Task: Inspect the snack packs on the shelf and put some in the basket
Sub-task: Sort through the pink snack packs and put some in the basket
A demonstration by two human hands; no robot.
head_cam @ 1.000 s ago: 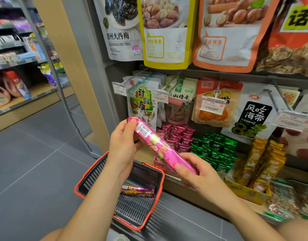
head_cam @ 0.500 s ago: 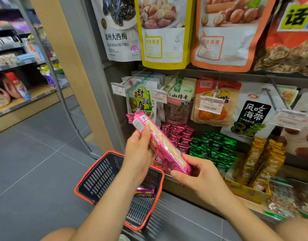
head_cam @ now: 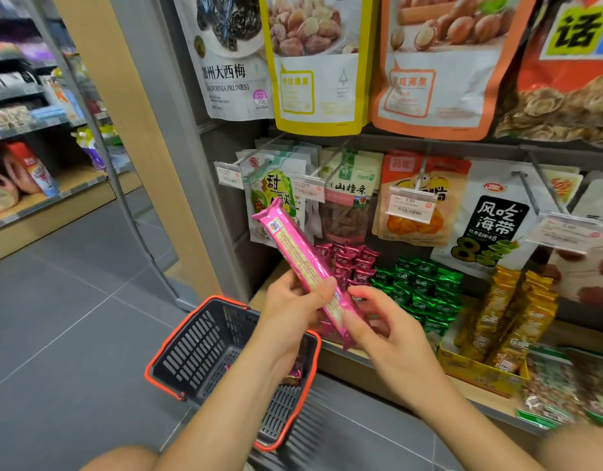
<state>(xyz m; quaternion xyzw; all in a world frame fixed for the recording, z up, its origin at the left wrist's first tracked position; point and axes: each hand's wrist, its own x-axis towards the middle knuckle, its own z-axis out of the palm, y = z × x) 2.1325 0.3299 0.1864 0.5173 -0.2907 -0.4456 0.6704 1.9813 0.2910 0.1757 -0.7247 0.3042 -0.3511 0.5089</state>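
A long pink snack pack [head_cam: 298,258] stands tilted in front of the shelf, its top end up and to the left. My left hand [head_cam: 293,307] grips it round the middle, thumb across the front. Relaxed and fairly straight, the fingers of my right hand [head_cam: 378,322] lie by the pack's lower end, the thumb against it. Below on the floor sits a dark basket with a red rim [head_cam: 164,348]. Another pink pack [head_cam: 293,372] lies inside it, mostly hidden by my left forearm.
The low shelf [head_cam: 347,360] carries boxes of pink packs [head_cam: 352,258], green packs [head_cam: 422,290] and yellow packs [head_cam: 510,311]. Hanging snack bags with price tags fill the hooks above. A grey post [head_cam: 191,164] stands left of the shelf, with grey floor tiles beyond.
The pack has swung more upright and turned over. My left hand slid from its top end down to the middle. My right hand loosened its hold on the lower end.
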